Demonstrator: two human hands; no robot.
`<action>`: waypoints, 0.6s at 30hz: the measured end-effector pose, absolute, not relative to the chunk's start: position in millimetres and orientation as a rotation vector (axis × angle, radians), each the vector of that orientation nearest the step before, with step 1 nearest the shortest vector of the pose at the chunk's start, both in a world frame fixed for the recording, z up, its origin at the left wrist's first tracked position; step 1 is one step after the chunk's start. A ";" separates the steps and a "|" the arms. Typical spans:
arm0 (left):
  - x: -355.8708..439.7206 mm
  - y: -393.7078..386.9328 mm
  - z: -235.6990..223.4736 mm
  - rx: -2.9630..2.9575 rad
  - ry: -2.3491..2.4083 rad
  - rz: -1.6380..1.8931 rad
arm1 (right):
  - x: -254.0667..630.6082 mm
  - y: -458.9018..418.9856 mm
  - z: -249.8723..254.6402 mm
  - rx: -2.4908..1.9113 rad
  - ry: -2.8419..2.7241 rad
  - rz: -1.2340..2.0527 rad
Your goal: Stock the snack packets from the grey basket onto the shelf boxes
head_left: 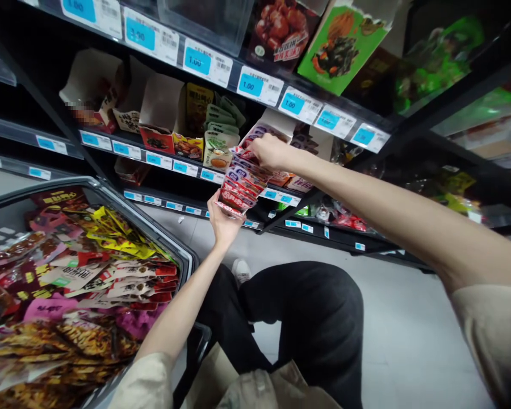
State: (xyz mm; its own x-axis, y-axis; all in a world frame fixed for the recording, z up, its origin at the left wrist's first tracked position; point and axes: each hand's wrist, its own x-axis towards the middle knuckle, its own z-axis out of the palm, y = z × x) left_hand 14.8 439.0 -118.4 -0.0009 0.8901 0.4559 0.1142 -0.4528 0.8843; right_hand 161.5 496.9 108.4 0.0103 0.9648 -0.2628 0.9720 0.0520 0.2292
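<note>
A stack of red and white snack packets (241,184) slants out from an open-topped display box (276,122) on the shelf. My left hand (226,220) is closed around the lower end of this stack, supporting it from beneath. At the stack's upper end, my right hand (270,153) has its fingers curled onto the packets at the box's mouth. Part of the right fingers is hidden behind the packets. Beside the stack stand pale green egg-picture packets (220,145) in their own box.
A grey basket (187,258) full of assorted snack packets (123,272) stands at my left. Price tags line the shelf edge (234,74) above my hands. A green box (343,45) sits on that upper shelf. My knee (315,295) is bent below.
</note>
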 end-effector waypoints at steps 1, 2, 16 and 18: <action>13.7 438.7 -116.9 1.629 1.056 1.512 | 157.7 497.8 111.1 1.960 1.943 -0.010; 12.9 438.2 -115.7 1.627 1.062 1.507 | 153.9 496.9 114.9 1.963 1.920 -0.001; 12.5 438.7 -116.6 1.681 1.117 1.517 | 171.3 488.3 112.2 2.087 2.179 0.043; 11.6 438.3 -117.0 1.722 1.132 1.533 | 167.1 475.4 116.7 2.120 2.258 0.054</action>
